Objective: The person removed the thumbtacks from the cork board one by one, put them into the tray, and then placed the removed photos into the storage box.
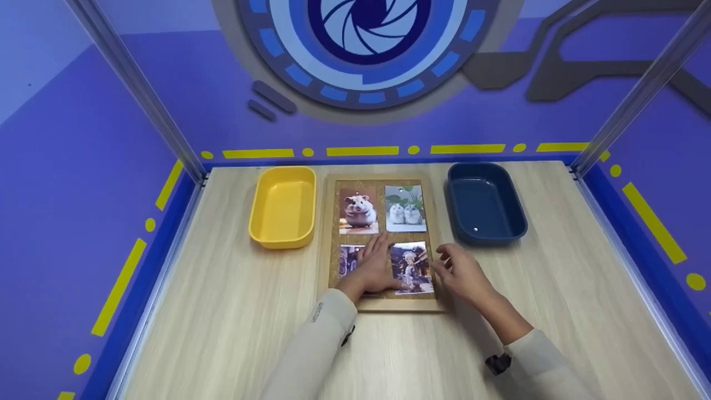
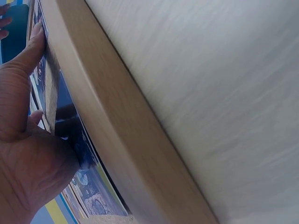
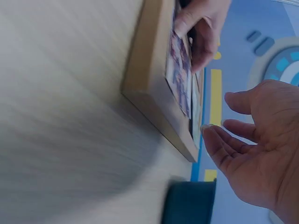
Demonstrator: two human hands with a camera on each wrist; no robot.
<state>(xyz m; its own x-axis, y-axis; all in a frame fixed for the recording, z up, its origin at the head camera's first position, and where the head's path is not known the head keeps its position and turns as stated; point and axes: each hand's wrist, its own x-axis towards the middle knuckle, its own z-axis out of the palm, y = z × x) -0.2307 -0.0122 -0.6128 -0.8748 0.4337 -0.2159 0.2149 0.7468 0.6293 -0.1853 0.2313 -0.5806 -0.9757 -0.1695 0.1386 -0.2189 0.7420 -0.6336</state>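
Framed corkboard (image 1: 402, 305) on tabletop (image 1: 239, 316), left hand (image 1: 375, 270) on its lower photos (image 1: 412, 265), grip spread, right hand (image 1: 465, 276) beside the corkboard's right edge, grip loosely parted, yellow tray (image 1: 285, 208) left of the corkboard

- a walled work booth
- pale wood-look tabletop (image 1: 233, 311) beneath the fingers (image 1: 377, 249)
- printed blue-purple walls (image 1: 183, 100) beyond them
- metal corner posts (image 1: 139, 89) past them, left and right

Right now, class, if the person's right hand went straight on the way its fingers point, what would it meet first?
Most likely the right rim of the framed corkboard, just ahead of the right hand in the head view. The hand's height is unclear, so it might pass over.
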